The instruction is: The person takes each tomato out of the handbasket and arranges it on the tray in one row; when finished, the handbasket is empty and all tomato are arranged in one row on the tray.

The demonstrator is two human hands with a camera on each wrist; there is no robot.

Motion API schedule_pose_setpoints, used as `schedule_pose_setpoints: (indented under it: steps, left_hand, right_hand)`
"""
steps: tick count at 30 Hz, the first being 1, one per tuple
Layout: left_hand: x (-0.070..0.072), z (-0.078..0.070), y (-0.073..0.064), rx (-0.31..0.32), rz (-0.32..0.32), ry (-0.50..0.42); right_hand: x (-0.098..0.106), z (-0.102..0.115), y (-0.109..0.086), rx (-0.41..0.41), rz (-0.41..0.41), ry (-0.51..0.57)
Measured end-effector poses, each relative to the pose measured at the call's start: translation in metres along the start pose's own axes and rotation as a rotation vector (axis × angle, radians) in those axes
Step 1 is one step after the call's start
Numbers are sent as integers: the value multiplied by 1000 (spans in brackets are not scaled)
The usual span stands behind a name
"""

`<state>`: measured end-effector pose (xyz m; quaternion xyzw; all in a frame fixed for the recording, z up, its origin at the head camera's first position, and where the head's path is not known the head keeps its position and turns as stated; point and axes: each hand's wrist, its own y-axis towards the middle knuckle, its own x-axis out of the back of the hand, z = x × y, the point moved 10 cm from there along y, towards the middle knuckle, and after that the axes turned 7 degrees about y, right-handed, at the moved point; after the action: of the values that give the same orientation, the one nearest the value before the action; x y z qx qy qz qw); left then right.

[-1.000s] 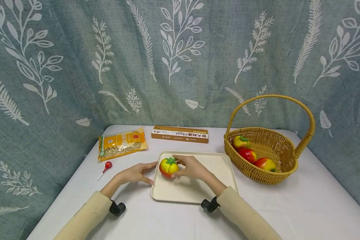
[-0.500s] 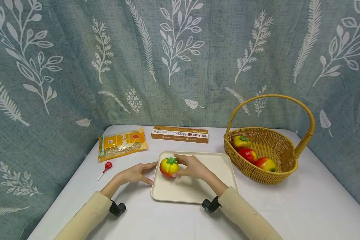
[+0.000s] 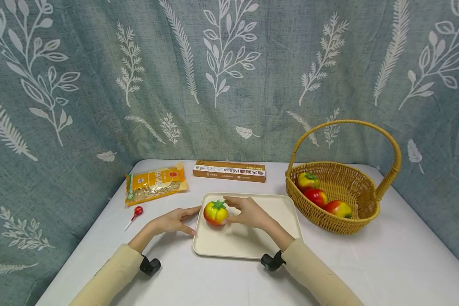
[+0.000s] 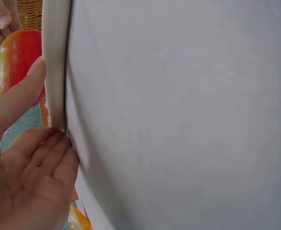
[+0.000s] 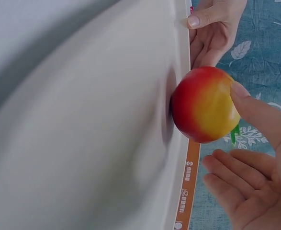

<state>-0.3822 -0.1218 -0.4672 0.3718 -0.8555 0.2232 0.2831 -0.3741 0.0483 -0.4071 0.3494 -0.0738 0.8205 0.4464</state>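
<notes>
A red-and-yellow tomato-like fruit (image 3: 216,213) with a green leafy top sits near the left end of a cream tray (image 3: 252,246). My right hand (image 3: 248,212) is at its right side, fingers spread apart; in the right wrist view the thumb (image 5: 252,108) overlaps the fruit (image 5: 202,105), while the other fingers stand off it. Whether the thumb still touches is hard to tell. At the tray's left rim, my left hand (image 3: 172,222) rests its thumb and fingertips against the edge, as the left wrist view of the rim (image 4: 54,62) shows.
To the right stands a wicker basket (image 3: 342,227) with a tall handle, holding 3 similar fruits. Behind the tray lies a pasta box (image 3: 229,171). An orange grain bag (image 3: 157,183) and a red lollipop (image 3: 137,211) lie at the left.
My right hand has drawn slightly to the right, its fingers parting from the fruit's top. The fruit has shifted very slightly right. My left hand has stayed at the rim.
</notes>
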Motion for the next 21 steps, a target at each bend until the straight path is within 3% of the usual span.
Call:
schedule_pose_setpoints:
  steps: [5, 21]
  left_hand:
    - [0, -1, 0, -7, 2, -19]
    - [-2, 4, 1, 17, 3, -48]
  right_hand:
    - [6, 3, -6, 18, -17, -2]
    - [41, -1, -42, -41, -105, -22]
